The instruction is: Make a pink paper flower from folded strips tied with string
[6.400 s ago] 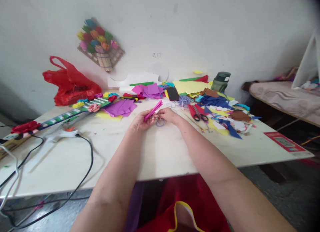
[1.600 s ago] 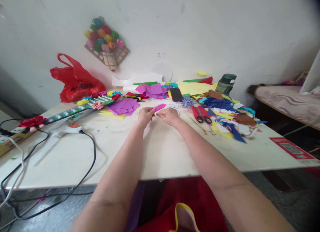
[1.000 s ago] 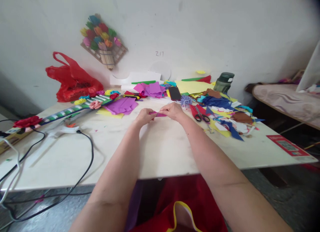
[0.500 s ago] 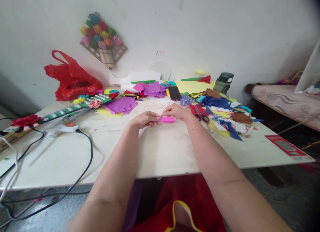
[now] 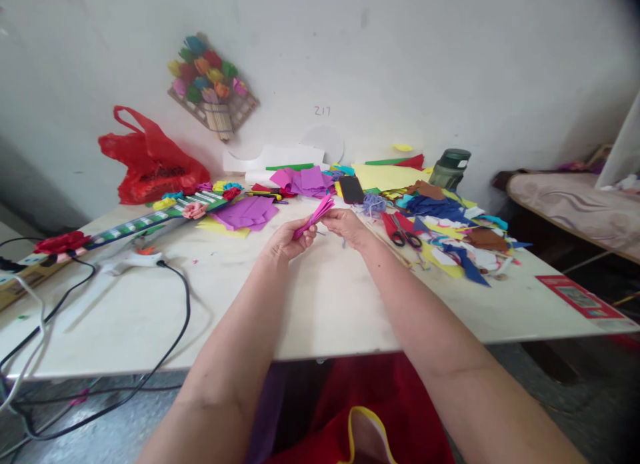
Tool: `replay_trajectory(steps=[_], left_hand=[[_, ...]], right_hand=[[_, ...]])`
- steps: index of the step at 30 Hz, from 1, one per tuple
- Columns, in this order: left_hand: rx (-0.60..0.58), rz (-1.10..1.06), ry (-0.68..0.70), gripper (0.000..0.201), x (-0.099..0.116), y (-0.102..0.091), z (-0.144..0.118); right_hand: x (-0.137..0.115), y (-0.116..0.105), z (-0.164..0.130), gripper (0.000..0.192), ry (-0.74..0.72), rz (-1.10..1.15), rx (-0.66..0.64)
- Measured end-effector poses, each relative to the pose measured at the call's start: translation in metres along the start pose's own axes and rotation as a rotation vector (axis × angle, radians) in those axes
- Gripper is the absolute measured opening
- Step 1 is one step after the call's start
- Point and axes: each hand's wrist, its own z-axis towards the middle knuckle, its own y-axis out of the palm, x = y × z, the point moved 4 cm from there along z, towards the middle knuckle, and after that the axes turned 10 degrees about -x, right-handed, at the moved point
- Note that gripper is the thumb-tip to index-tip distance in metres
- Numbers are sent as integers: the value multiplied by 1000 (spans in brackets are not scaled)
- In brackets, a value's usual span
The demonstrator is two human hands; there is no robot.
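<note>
Well, the left hand point(image 5: 294, 240) pinches a thin bundle of folded pink paper point(image 5: 320, 214) between its thumb and fingers, over the table point(image 5: 325, 304). The low end sits in that hand, and the far end tips up and spreads a bit, like a little fan. The right hand point(image 5: 347, 227) has its fingertips right by the fanned end, but I cannot tell if they pinch it or are only close. The bundle should be very light, a bit stiff along the folds, and easy to crush or tear at the thin edges. So the thick, folded part low down is probably the best place to hold, with a soft squeeze. Farther out, purple sheets point(image 5: 245, 214) lie to the left, a ball of purple yarn point(image 5: 374, 204) sits beside a dark phone point(image 5: 351, 189), and scissors point(image 5: 401, 231) lie to the right.
</note>
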Motion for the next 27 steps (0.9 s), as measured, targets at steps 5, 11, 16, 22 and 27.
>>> replay_trajectory(steps=[5, 11, 16, 22, 27], left_hand=[[103, 21, -8, 17, -2, -1, 1], [85, -27, -31, 18, -5, 1, 2], [62, -79, -15, 16, -5, -2, 4], [77, -110, 16, 16, -4, -4, 6], [67, -122, -5, 18, -4, -3, 6]], right_hand=[[8, 1, 5, 17, 14, -100, 41], [10, -1, 11, 19, -35, -210, 96], [13, 1, 12, 23, -33, -168, 124], [11, 5, 11, 24, -20, -151, 142], [14, 0, 14, 24, -24, -389, 162]])
